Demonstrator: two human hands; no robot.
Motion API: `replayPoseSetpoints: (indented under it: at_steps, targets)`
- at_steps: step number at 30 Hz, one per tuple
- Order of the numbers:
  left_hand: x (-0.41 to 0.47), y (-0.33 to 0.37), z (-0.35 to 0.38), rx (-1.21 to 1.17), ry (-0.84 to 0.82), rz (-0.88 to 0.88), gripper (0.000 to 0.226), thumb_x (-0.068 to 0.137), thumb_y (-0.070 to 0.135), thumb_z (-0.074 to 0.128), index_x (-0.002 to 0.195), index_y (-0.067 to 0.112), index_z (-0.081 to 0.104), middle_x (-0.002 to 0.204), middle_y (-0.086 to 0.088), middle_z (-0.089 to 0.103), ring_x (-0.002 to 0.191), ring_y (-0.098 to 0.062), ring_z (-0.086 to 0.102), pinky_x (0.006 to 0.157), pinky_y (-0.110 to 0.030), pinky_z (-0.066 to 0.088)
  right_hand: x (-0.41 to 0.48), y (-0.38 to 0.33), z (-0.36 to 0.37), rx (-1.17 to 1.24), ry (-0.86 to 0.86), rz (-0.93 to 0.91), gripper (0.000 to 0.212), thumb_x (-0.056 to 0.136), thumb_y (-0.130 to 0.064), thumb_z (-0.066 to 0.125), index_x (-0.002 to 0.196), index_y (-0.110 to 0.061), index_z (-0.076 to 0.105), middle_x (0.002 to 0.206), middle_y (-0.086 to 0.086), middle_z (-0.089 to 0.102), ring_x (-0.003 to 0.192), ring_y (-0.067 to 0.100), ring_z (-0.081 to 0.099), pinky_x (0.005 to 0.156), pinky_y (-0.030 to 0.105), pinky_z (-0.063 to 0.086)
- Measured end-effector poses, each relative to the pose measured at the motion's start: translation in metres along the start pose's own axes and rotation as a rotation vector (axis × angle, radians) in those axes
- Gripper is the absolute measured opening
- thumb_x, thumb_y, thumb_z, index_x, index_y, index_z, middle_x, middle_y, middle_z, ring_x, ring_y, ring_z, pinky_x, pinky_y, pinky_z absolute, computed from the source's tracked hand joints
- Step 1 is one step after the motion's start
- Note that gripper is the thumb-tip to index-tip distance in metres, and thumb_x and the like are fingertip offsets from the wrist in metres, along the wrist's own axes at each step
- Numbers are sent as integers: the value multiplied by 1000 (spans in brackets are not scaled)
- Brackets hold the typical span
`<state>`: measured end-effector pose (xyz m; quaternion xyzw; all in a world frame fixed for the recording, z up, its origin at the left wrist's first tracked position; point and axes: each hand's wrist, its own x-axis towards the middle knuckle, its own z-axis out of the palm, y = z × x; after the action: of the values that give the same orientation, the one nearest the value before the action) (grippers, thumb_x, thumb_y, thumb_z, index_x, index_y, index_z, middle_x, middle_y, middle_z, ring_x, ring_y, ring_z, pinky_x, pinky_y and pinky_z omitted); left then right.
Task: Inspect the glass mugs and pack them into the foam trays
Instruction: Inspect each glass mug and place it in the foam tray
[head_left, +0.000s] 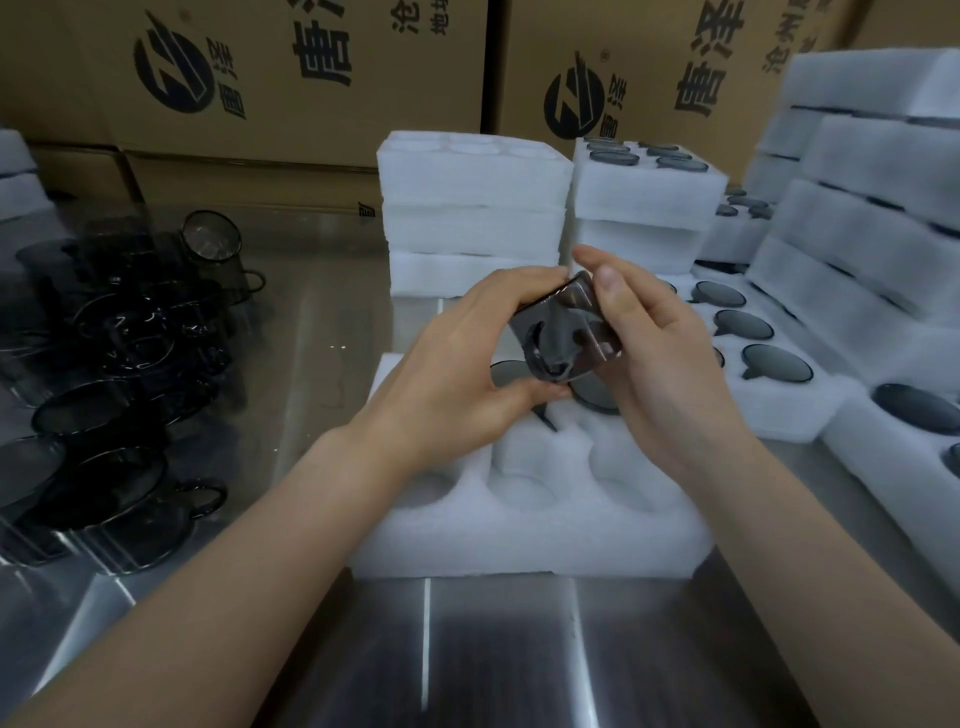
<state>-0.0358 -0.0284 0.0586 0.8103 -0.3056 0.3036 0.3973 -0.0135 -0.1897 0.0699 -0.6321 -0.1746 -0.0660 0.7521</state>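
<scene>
– Fingers (519, 285) of our left hand (457, 364) curl over the top of the glass mug (563, 332), and the thumb is under it. Do we hold it with both hands?
– Yes. Our right hand (660, 358) pinches the other side. Its thumb (608, 286) presses on the mug, and the pointer finger sticks up behind it. We cannot tell how the other fingers lie, because they hide behind the glass.
– How do our arms lie?
– Both come in from the bottom of the picture and meet in the middle, with the wrists bent a little inward.
– Where is the mug?
– In the middle of the picture, tipped on its side, up in the air over the foam tray (519, 530). It is dark and a bit blurry.
– What is in the tray?
– Two dark mugs (592, 397) sit in the back holes, partly hidden by our hands. The front holes show white foam.
– And around us?
– Many loose mugs (119, 364) stand on the shiny table (467, 649) at the left. Stacked trays (472, 208) rise behind our hands. Full trays (789, 410) lie at the right. Brown boxes (311, 78) fill the top.
</scene>
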Motion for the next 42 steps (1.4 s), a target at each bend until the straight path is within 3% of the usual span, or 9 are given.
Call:
replayPoseSetpoints:
  at_steps: [5, 12, 16, 25, 27, 30, 36, 39, 42]
  targets:
    - [0, 0, 0, -47, 3, -33, 73, 75, 10, 80, 137, 7, 42, 135, 3, 49, 131, -13, 48, 108, -29, 41, 1, 1, 3, 141, -247, 144, 59, 86, -53, 49, 121, -7, 62, 113, 16, 69, 101, 27, 67, 78, 38, 56]
    - [1, 5, -2, 90, -7, -80, 87, 72, 42, 77, 145, 15, 39, 142, 6, 53, 130, -9, 50, 105, -35, 45, -3, 5, 3, -13, -102, 34, 47, 82, -48, 59, 109, -12, 71, 103, 21, 71, 89, 30, 69, 68, 34, 53]
    - [0, 3, -1, 144, 33, -15, 75, 76, 32, 78, 140, 6, 48, 133, -2, 61, 119, -10, 55, 99, -21, 45, -3, 5, 3, -17, -84, 33, 51, 81, -46, 59, 114, -8, 70, 105, 16, 72, 90, 23, 71, 60, 25, 54]
    - [-2, -3, -2, 19, -49, 52, 72, 74, 11, 83, 136, 15, 48, 150, 1, 42, 138, -10, 41, 111, -28, 38, -2, -1, -3, 69, -8, 58, 30, 100, -25, 51, 100, -4, 72, 93, 16, 75, 85, 29, 72, 64, 40, 60]
    - [-1, -3, -1, 4, -81, 69, 73, 76, 8, 80, 136, 20, 42, 152, 4, 38, 142, -11, 34, 115, -35, 34, -1, -1, -5, 100, -9, 73, 29, 98, -25, 53, 102, -2, 71, 103, 20, 73, 94, 34, 71, 77, 50, 60]
    - [0, -2, -3, -2, -104, 42, 79, 79, 6, 76, 141, 28, 32, 154, 13, 30, 147, -6, 19, 119, -40, 25, 3, 0, -5, 213, -137, 119, 38, 93, -32, 55, 113, -3, 68, 117, 19, 69, 113, 34, 65, 96, 47, 53]
    - [2, -2, -3, 74, -138, 20, 92, 85, 3, 66, 152, 23, 6, 159, 12, 11, 149, -6, 7, 122, -28, 5, 5, 2, -2, 308, -433, 292, 49, 92, -52, 52, 125, -19, 66, 131, 15, 63, 124, 32, 58, 92, 39, 53]
    - [1, 0, -4, 58, -173, -28, 96, 85, 15, 71, 154, 18, 4, 163, 2, 11, 148, -12, 18, 123, -36, 12, 3, 3, -3, 256, -412, 257, 55, 86, -44, 63, 132, -15, 59, 127, 17, 64, 114, 36, 63, 84, 40, 56]
    - [1, 3, -4, 37, -180, -112, 106, 79, 42, 73, 156, 20, 4, 156, 4, 33, 140, -8, 35, 114, -40, 33, 3, 5, -5, 308, -284, 229, 93, 71, -20, 77, 150, -10, 30, 120, 11, 68, 99, 29, 71, 73, 36, 58]
